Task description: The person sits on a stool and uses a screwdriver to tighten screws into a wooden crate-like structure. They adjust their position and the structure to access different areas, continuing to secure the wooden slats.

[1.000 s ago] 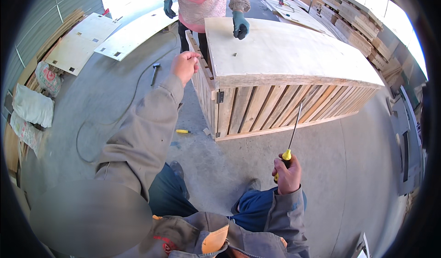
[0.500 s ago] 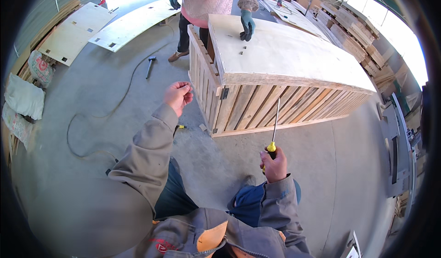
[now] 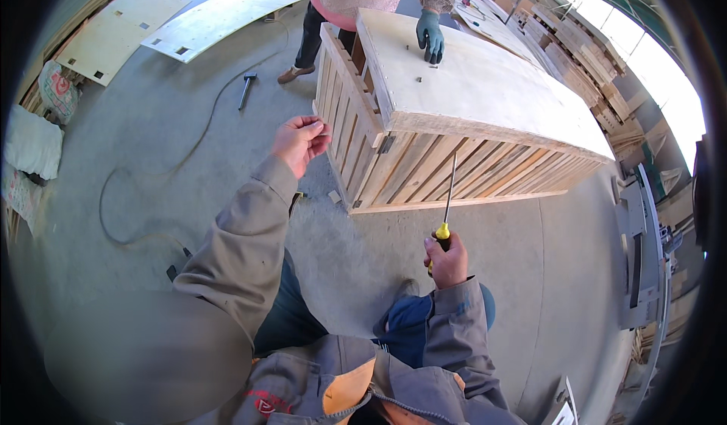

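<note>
My right hand (image 3: 448, 260) is closed round the yellow-and-black handle of a screwdriver (image 3: 443, 232). Its long thin shaft points up and away, toward the slatted side of a wooden crate (image 3: 424, 169); whether the tip touches the slats I cannot tell. Left of the crate's near corner, my left hand (image 3: 301, 143) is raised with thumb and fingers pinched together. What it pinches, if anything, is too small to make out. A dark metal hinge (image 3: 386, 144) sits at that corner, near the top.
Across the crate, a person's gloved hand (image 3: 430, 37) reaches small metal pieces (image 3: 419, 79) on the plywood top (image 3: 500, 84). A hammer (image 3: 248, 92) and a cable (image 3: 198, 152) lie on the floor at left. Plywood panels (image 3: 219, 18) and white sacks (image 3: 34, 143) stand farther left.
The view has shifted slightly, moving the crate's top up and right in the picture. The person's gloved fingers have come down beside one small metal piece. Both my hands keep their grip.
</note>
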`<act>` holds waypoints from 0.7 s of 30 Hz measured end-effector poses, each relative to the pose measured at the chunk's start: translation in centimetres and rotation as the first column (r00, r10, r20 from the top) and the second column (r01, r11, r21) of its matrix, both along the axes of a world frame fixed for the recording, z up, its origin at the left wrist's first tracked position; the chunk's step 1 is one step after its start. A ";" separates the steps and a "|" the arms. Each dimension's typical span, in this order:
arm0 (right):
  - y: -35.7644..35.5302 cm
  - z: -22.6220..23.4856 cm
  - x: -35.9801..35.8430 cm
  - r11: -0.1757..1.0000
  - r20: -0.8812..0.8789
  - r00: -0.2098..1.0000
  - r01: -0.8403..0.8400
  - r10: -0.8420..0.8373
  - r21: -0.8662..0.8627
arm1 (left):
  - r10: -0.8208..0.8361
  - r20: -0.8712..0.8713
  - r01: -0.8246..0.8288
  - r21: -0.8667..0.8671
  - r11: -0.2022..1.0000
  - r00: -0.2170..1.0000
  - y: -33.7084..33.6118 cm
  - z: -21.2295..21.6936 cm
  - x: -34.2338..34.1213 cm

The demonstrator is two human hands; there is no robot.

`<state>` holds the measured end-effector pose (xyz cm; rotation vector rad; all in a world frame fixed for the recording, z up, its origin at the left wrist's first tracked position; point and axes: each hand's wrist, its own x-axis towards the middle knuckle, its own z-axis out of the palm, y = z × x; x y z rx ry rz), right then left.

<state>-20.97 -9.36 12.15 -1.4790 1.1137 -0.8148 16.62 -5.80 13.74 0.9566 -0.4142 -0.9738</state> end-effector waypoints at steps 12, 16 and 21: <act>0.1 -1.1 1.0 1.000 0.010 1.000 -0.029 0.029 -0.002 | 0.021 0.003 -0.021 0.036 0.999 1.000 1.3 0.2 1.0; 0.0 -1.1 1.1 0.999 -0.002 0.999 -0.039 0.039 -0.022 | 0.018 -0.002 -0.018 0.056 0.998 1.000 1.6 0.2 1.0; 0.2 -1.3 1.0 0.999 0.012 0.999 -0.038 0.039 -0.010 | -0.003 -0.002 0.003 0.062 0.998 1.000 1.4 -0.2 0.7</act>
